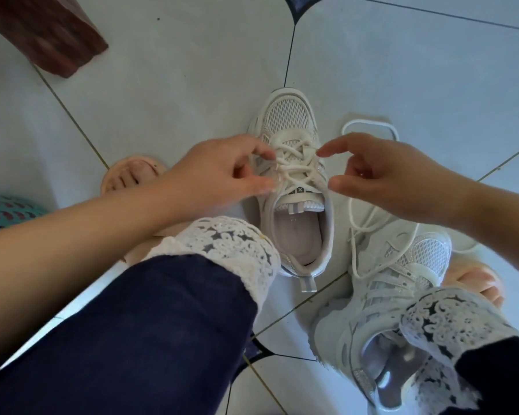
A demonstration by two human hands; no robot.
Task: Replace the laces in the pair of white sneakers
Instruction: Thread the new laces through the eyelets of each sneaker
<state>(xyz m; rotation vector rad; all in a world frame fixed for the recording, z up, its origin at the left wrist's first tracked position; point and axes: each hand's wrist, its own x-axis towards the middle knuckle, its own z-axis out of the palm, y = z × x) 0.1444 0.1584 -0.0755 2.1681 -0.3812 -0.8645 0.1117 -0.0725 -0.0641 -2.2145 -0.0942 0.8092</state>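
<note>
Pale glossy floor tiles (168,85) with dark grout lines lay under everything, with a brown wooden furniture leg (51,34) at the far left and a teal perforated basket (6,211) at the left edge. One white mesh sneaker (288,121) stood upright between the hands, its long axis running straight away from the person, toe farthest, heel nearest. The left hand (219,172) had its forefinger and thumb curled onto the cream crossed laces (294,166) at the shoe's left side. The right hand (396,178) hovered just right of them, fingers bent; whether it held anything could not be told. A loose white lace (369,123) trailed beneath it onto the second white sneaker (426,253), which pointed up and to the right and was partly hidden by a lace-cuffed navy trouser leg.
</note>
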